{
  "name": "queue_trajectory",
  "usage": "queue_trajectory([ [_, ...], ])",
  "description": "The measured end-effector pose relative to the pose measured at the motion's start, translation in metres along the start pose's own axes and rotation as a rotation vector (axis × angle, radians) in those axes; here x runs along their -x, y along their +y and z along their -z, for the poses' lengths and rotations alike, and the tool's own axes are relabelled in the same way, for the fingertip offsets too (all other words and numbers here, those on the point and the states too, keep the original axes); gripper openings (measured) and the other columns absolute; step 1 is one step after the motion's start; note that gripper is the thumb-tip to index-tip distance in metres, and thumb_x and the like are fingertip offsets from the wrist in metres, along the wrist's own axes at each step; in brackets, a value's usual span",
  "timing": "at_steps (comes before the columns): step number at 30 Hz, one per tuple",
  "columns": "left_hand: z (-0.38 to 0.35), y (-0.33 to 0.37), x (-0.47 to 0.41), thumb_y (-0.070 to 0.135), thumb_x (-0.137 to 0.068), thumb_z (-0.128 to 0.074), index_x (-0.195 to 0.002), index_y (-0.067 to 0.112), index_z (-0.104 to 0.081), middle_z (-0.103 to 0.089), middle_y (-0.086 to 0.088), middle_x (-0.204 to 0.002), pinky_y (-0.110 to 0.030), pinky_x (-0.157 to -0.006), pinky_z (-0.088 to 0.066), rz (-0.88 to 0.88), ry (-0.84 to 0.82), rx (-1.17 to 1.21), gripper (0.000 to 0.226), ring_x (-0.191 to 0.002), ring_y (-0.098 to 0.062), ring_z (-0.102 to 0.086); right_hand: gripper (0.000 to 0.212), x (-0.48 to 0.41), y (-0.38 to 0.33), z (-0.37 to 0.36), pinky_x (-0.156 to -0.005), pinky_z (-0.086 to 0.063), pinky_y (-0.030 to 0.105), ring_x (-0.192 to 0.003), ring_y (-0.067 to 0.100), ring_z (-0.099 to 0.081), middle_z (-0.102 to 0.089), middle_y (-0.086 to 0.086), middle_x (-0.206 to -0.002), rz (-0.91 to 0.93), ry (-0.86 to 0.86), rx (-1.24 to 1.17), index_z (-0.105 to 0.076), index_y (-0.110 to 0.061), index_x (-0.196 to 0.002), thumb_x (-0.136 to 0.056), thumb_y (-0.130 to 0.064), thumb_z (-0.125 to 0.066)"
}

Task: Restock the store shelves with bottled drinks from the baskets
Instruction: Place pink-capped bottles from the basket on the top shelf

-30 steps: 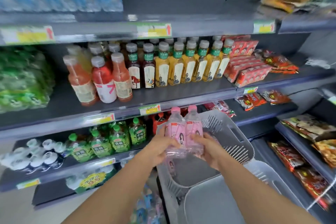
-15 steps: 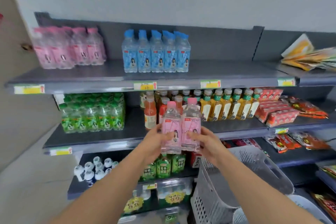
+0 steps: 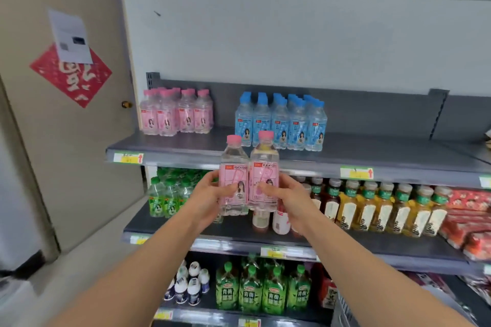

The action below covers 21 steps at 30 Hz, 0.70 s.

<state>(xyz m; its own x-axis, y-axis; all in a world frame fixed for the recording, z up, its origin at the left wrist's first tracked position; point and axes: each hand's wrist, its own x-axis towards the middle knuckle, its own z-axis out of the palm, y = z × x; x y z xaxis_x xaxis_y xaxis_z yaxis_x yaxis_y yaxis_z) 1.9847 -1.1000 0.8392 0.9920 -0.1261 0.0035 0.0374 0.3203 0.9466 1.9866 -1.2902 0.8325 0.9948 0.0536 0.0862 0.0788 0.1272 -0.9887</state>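
The placing step is judged to be in hand: a matching pink-capped row (image 3: 176,114) stands at the left of the top shelf (image 3: 345,154), so a lift up and leftward is called for. One peach soda bottle (image 3: 233,175) is gripped by the left hand (image 3: 210,194). Its twin (image 3: 264,167) (clear, pink-labelled, upright, touching) is gripped by the right hand (image 3: 289,199), in front of the shelf edge.
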Motion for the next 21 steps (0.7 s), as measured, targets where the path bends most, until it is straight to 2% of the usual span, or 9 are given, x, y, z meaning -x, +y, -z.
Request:
queue_trajectory([
  [5, 0.033, 0.03, -0.011, -0.011, -0.082, -0.06, -0.127, 0.002, -0.047, -0.066, -0.014, -0.108, -0.031, -0.077, -0.048, -0.05, 0.058, 0.021, 0.049, -0.094, -0.023, -0.065, 0.04, -0.033, -0.009, -0.038, -0.099, -0.049, 0.047, -0.102, 0.024, -0.069, -0.074, 0.004, -0.105, 0.032, -0.038, 0.016, -0.068, -0.014, -0.11, -0.072, -0.009, -0.081],
  [9, 0.068, 0.058, -0.032, -0.009, -0.082, -0.06, -0.128, 0.003, -0.046, -0.063, -0.012, -0.112, -0.027, -0.076, -0.045, -0.104, 0.079, 0.026, 0.049, -0.096, -0.021, -0.063, 0.039, -0.068, -0.017, -0.072, -0.099, -0.049, 0.042, -0.101, 0.019, -0.068, -0.074, -0.001, -0.103, 0.06, -0.05, 0.048, -0.068, -0.017, -0.108, -0.073, -0.011, -0.081],
  [12, 0.097, 0.078, -0.056, -0.009, -0.082, -0.062, -0.127, 0.002, -0.049, -0.065, -0.009, -0.106, -0.027, -0.078, -0.045, -0.139, 0.084, 0.024, 0.048, -0.094, -0.02, -0.063, 0.041, -0.098, -0.023, -0.1, -0.085, -0.053, 0.03, -0.098, 0.015, -0.069, -0.074, -0.002, -0.102, 0.09, -0.036, 0.058, -0.067, -0.016, -0.111, -0.073, -0.01, -0.081],
  [15, 0.123, 0.099, -0.083, -0.009, -0.082, -0.062, -0.128, 0.003, -0.05, -0.066, -0.007, -0.103, -0.027, -0.08, -0.045, -0.153, 0.08, 0.01, 0.049, -0.093, -0.018, -0.064, 0.044, -0.134, -0.029, -0.128, -0.07, -0.051, 0.019, -0.091, 0.008, -0.069, -0.073, -0.005, -0.101, 0.124, -0.024, 0.055, -0.064, -0.015, -0.115, -0.075, -0.009, -0.08],
  [17, 0.14, 0.112, -0.102, -0.01, -0.082, -0.062, -0.132, 0.001, -0.046, -0.065, -0.007, -0.105, -0.026, -0.082, -0.045, -0.173, 0.085, 0.009, 0.054, -0.094, -0.018, -0.063, 0.046, -0.159, -0.033, -0.145, -0.068, -0.049, 0.017, -0.091, 0.005, -0.067, -0.071, -0.006, -0.104, 0.149, -0.015, 0.077, -0.061, -0.018, -0.117, -0.075, -0.01, -0.08],
  [19, 0.156, 0.125, -0.122, -0.012, -0.081, -0.062, -0.136, 0.0, -0.041, -0.064, -0.009, -0.109, -0.031, -0.091, -0.046, -0.188, 0.082, 0.014, 0.06, -0.097, -0.019, -0.063, 0.051, -0.183, -0.036, -0.16, -0.07, -0.048, 0.019, -0.095, 0.008, -0.065, -0.069, -0.004, -0.108, 0.162, -0.003, 0.101, -0.058, -0.02, -0.119, -0.074, -0.011, -0.081],
  [21, 0.171, 0.136, -0.139, -0.013, -0.08, -0.062, -0.133, -0.001, -0.045, -0.065, -0.011, -0.109, -0.034, -0.097, -0.045, -0.197, 0.072, 0.011, 0.057, -0.098, -0.021, -0.064, 0.053, -0.207, -0.034, -0.173, -0.07, -0.048, 0.019, -0.096, 0.009, -0.065, -0.068, -0.002, -0.109, 0.162, 0.01, 0.111, -0.057, -0.018, -0.12, -0.074, -0.009, -0.081],
])
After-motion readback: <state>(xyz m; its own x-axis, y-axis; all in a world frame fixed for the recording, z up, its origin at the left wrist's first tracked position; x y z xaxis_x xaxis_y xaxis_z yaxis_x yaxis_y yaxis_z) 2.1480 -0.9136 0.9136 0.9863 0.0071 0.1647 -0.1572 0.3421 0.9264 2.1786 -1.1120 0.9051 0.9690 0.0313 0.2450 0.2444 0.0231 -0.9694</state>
